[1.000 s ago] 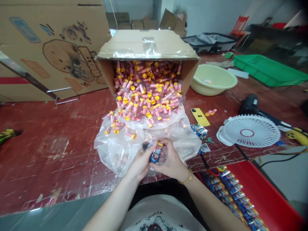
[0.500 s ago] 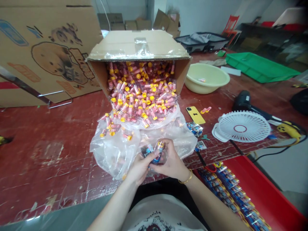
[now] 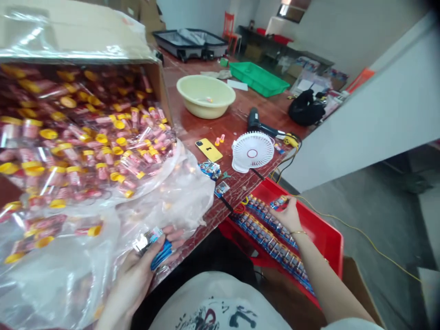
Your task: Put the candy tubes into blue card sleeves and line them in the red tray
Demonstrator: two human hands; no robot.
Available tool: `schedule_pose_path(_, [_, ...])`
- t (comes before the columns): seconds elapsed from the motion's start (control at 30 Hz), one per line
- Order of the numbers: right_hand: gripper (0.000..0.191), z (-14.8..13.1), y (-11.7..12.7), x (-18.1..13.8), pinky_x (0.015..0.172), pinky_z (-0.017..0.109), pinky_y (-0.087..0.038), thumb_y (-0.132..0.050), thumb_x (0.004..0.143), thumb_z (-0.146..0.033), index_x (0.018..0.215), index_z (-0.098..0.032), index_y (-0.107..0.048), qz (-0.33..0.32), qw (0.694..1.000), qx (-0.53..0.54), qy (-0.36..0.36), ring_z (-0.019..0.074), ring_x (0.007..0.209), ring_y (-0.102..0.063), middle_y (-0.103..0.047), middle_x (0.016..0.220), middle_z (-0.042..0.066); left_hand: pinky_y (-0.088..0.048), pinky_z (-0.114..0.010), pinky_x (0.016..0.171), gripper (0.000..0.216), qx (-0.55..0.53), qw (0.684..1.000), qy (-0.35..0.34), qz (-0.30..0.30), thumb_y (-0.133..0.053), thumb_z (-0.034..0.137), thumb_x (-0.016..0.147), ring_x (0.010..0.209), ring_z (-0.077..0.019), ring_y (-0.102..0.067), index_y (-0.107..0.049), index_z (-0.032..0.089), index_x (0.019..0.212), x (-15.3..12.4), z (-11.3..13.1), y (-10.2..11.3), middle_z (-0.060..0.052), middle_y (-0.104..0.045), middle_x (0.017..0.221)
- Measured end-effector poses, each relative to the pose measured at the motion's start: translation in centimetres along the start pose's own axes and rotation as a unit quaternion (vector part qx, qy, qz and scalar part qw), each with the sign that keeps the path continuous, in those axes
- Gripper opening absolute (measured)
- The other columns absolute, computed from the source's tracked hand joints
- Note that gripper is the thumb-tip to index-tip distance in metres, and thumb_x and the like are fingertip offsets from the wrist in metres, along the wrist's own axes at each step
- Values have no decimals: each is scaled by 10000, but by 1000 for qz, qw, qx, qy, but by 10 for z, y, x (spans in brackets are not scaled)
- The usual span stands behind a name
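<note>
My left hand (image 3: 137,270) rests at the table's near edge on a clear plastic bag (image 3: 103,238) and holds a small stack of printed labels (image 3: 153,243) with blue edges. My right hand (image 3: 287,215) reaches out over a red tray (image 3: 326,233) beside the table and grips a labelled tube (image 3: 279,203) above a row of labelled tubes (image 3: 271,238) lying in the tray. A tipped cardboard box (image 3: 79,36) at the left spills several pink tubes with yellow caps (image 3: 103,151) onto the bag.
On the red table lie a yellow phone (image 3: 208,150), a white fan (image 3: 252,151), a cream basin (image 3: 205,95), a black heat gun (image 3: 256,121) and a green tray (image 3: 258,78). Loose labels (image 3: 210,169) sit near the phone. A white wall panel stands at right.
My hands were together over the bag holding a tube and labels. Now my right hand has carried the tube right to the red tray, and my view has swung right and closer.
</note>
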State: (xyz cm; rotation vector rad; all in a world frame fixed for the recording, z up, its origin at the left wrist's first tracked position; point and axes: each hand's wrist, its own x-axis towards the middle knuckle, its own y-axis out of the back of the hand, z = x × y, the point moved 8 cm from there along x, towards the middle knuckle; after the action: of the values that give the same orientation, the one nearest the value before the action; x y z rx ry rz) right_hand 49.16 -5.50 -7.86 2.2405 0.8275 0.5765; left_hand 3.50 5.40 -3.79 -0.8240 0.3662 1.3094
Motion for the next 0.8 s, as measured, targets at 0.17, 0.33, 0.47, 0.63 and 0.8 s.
schedule_pose_path(0.17, [465, 99, -28, -8, 624, 374, -452, -735, 546, -367, 863, -197, -440, -50, 998, -28, -26, 207, 688, -500, -492, 780, 34, -584, -274, 726, 754, 2, 1000, 12, 14, -859, 343, 553, 1094, -310, -574, -551, 160, 1216, 4, -5, -9, -115, -583, 1226])
schedule_pose_path(0.33, [389, 126, -56, -4, 703, 315, -422, -727, 629, -379, 866, -160, -510, -40, 997, -68, -19, 161, 788, -463, -476, 866, 44, -595, -278, 706, 846, 0, 999, 22, 42, -887, 344, 479, 1096, -334, -567, -547, 168, 1234, -2, -4, -11, -111, -584, 1227])
schedule_pose_path(0.47, [420, 131, -61, 3, 624, 315, -397, -759, 565, -414, 807, -164, -523, -21, 994, -101, -37, 189, 786, -466, -466, 845, 57, -596, -314, 742, 782, 7, 1000, 16, 25, -839, 374, 578, 1109, -339, -560, -529, 177, 1268, -3, -5, -11, -122, -570, 1247])
schedule_pose_path(0.63, [523, 121, -43, 4, 613, 445, -394, -798, 397, -404, 804, -182, -556, -19, 991, -123, -43, 365, 876, -524, -522, 884, 148, -597, -329, 697, 790, 40, 999, 15, 13, -828, 379, 596, 1068, -347, -583, -510, 187, 1293, -1, -8, -9, -138, -569, 1246])
schedule_pose_path(0.8, [595, 44, -15, 1, 882, 584, -365, -656, 603, -509, 1032, -116, -532, 44, 994, -91, 36, 423, 1044, -495, -541, 1040, 217, -563, -273, 586, 669, 32, 997, -50, 57, -841, 375, 574, 831, -279, -663, -597, 95, 1130, -13, 2, 4, -159, -661, 1032])
